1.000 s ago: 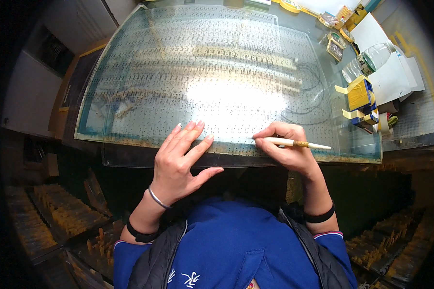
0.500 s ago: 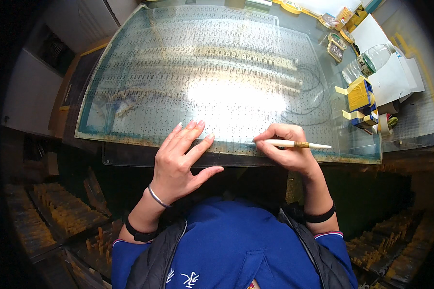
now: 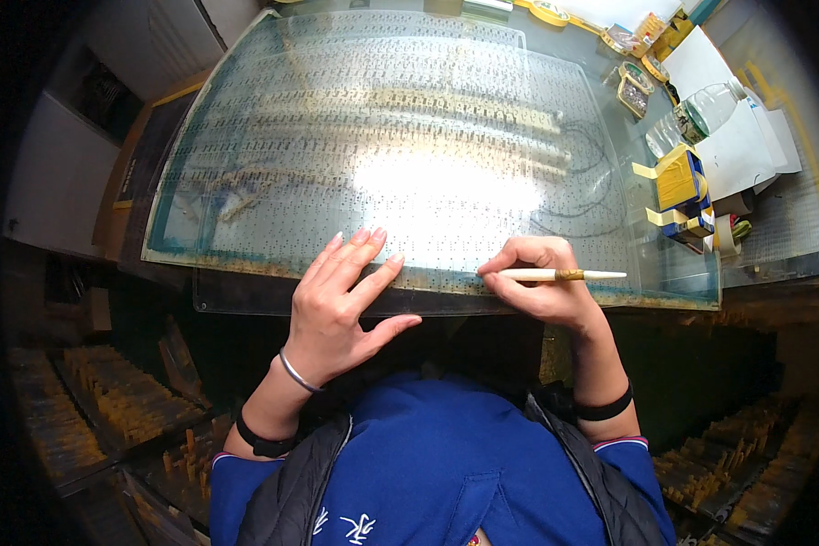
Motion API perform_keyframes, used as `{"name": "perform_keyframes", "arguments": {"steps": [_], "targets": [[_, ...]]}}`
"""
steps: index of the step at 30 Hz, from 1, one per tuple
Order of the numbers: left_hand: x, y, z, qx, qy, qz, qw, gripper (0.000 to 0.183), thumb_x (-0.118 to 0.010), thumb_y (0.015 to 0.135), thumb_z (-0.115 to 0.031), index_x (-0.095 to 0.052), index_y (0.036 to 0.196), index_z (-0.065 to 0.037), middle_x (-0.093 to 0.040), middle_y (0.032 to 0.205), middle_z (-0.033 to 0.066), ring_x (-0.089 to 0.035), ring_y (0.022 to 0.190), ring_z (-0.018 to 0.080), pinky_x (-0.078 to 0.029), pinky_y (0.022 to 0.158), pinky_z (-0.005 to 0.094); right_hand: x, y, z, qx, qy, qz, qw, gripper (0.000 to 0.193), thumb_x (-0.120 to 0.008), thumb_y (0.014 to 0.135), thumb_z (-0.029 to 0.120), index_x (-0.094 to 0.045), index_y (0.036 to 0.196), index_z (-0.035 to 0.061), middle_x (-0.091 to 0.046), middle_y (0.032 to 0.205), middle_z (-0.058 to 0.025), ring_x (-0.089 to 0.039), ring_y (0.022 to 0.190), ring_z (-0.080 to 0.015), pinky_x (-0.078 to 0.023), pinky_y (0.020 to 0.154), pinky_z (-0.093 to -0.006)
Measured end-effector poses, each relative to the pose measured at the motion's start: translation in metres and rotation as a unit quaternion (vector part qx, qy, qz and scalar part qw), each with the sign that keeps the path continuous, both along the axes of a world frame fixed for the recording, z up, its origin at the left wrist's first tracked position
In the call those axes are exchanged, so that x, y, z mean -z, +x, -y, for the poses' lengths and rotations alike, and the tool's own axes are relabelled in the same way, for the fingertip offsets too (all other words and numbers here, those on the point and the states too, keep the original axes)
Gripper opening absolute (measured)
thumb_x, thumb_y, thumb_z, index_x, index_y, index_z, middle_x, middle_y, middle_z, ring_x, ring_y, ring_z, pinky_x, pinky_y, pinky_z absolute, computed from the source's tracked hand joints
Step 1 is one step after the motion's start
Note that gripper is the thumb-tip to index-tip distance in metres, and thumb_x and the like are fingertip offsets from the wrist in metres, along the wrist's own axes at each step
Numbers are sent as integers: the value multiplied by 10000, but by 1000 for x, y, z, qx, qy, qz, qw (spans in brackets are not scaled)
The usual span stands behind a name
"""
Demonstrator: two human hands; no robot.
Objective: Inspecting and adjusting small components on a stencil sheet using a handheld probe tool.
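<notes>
A large glass sheet (image 3: 409,118) covered in rows of small dark marks lies flat in front of me, lit brightly from below at its middle. My left hand (image 3: 341,300) rests flat on its near edge, fingers spread, with a thin bangle on the wrist. My right hand (image 3: 541,287) is closed on a slim pale brush (image 3: 560,274) with a gold band. The brush lies nearly level, with its handle end pointing right and its tip hidden by my fingers at the glass's near edge.
At the right stand a yellow and blue box (image 3: 682,187), a clear plastic bottle (image 3: 701,114), a white box (image 3: 746,146) and small trays (image 3: 635,86). Dark racks with rows of small tan pieces (image 3: 109,400) sit low on both sides.
</notes>
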State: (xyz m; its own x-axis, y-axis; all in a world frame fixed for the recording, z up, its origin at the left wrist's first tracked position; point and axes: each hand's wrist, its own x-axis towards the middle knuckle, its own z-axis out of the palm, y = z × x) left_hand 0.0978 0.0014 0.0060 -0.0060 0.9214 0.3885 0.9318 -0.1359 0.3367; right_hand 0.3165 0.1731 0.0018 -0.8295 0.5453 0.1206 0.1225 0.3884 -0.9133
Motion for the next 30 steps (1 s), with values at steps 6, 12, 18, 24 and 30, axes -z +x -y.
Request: {"name": "perform_keyframes", "arguments": {"steps": [6,12,18,24,30], "targets": [[-1,-2,-2,9,-9,4,1000,651,-818,675,-418,-639,1201,-79,-551,1338,171,-510,1262,347,-368,1075,493,1,-8,4,101,-50,-3,994,117,-712,805,129,-723,846,20,-691,721,-56,-635,664,-88,-487,600,-234],[-5,-21,-14,53,-28,40,997,695,-586,874,-522,-496,1343,-19,-540,1348,188,-479,1285,369,-323,1103,486,-18,0,-16,47,-245,-19,968,194,-658,875,172,-675,952,-6,-672,742,-79,-610,626,-103,-489,564,-232],[3,-25,-23,44,-15,189,981,598,-387,1023,-385,-310,1421,54,-559,1323,193,-478,1268,393,-328,1103,449,-1,-11,-54,247,92,-51,963,310,-533,996,298,-575,1183,54,-651,1142,-150,-617,1060,-236,-475,933,-349],[-1,-27,-21,30,-46,230,972,627,-288,1036,-425,-253,1460,35,-537,1360,191,-462,1306,363,-332,1092,414,-22,-16,16,-238,-79,-1,968,353,-520,995,297,-578,1144,-19,-611,1238,-198,-543,1232,-313,-376,1069,-393],[4,-26,-28,45,-6,154,987,431,-518,976,-222,-472,1329,21,-573,1287,206,-494,1253,376,-336,1097,455,-20,-3,39,-350,-229,51,907,430,-481,1006,354,-588,1180,-24,-682,1050,-161,-661,988,-252,-520,856,-353]]}}
